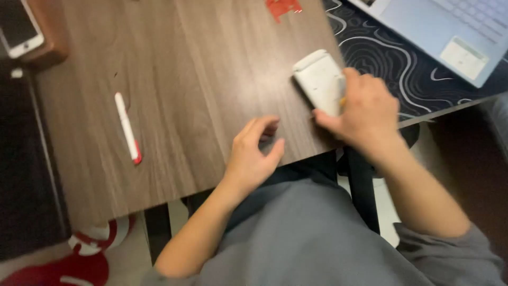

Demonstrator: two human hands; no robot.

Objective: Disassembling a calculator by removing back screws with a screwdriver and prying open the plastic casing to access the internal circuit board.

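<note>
Nearest the camera, grey clothing (317, 238) fills the lower frame, with both forearms reaching forward over the near edge of the wooden table (174, 79). The left hand (254, 153) rests on the tabletop just inside that near edge, fingers curled loosely inward and thumb raised; it grasps nothing, and the wood under and ahead of it is bare. The right hand (365, 114) sits at the table's right-hand near corner, its fingers wrapped over the near end of a white rectangular device (320, 82); the hand grips this device, which lies flat on the wood with its far end angled up and to the left. The device lies close to the table's right edge, where the wood meets a black mat with white swirl lines (381, 53). To the left, well apart from both hands, a white pen with a red tip (127, 127) lies on the wood, red tip toward the near edge. A broad strip of open wood separates the pen from the left hand. Farther out, a red scrap (283, 8) lies at the table's far edge, a pale laptop (450, 32) rests on the mat at top right, and a phone (18, 29) lies at top left.
</note>
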